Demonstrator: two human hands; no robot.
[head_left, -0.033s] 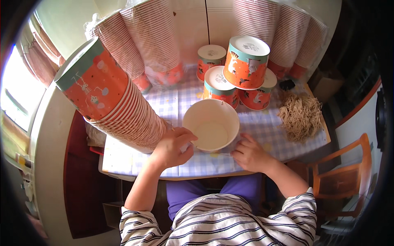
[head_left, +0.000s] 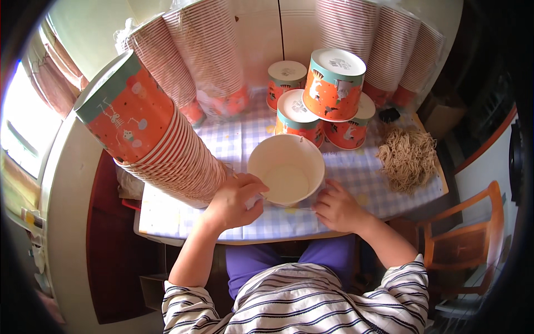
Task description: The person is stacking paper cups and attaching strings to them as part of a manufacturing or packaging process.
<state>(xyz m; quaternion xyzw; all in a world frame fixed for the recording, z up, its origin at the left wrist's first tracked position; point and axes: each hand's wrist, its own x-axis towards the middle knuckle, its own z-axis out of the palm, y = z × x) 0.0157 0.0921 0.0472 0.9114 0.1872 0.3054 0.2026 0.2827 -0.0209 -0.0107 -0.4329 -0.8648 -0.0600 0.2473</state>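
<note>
Blue-checked tablecloth (head_left: 175, 219); I judge the round white paper bucket (head_left: 286, 167) light, crushable (hold at rim (head_left: 285, 135)); left hand (head_left: 236, 199), right hand (head_left: 339, 209) curled, grip unclear

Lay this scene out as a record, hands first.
Left hand: at the open tub's near-left rim, contact unclear
Right hand: by its near-right side, beside a thin strand
Tub interior: pale
Upturned tubs: four behind it, one atop others
Nested stack: left side
Strand bundle: tan, right side
Tablecloth: checked
</note>
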